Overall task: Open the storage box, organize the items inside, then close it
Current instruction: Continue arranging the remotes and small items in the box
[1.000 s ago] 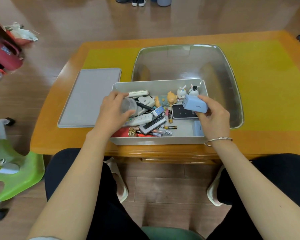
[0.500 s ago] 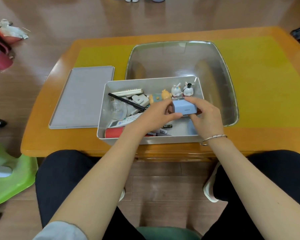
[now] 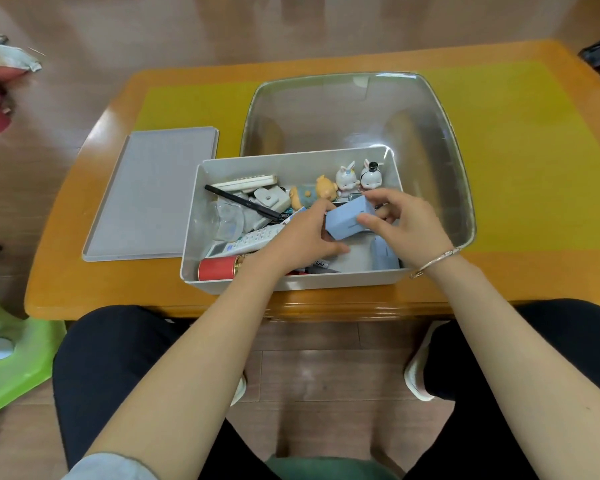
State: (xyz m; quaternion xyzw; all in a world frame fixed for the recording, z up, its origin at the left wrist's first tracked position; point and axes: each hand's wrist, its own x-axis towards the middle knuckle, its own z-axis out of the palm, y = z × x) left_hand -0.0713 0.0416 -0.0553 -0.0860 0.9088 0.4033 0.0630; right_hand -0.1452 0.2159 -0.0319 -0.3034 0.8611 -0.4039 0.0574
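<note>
Both hands grasping 1 light-blue box point(image 3: 350, 220) over the open storage box point(image 3: 291, 285).

Nearest, the storage box sits at the near edge of the table point(image 3: 84, 292). Inside it, the left hand point(image 3: 303, 239) and right hand point(image 3: 407, 225) each curl fingers around the light-blue box. Beyond them stand 2 rabbit figurines point(image 3: 359, 175). The grey lid point(image 3: 153, 195) lies to the left; the clear bin point(image 3: 354, 112) stands behind.
</note>
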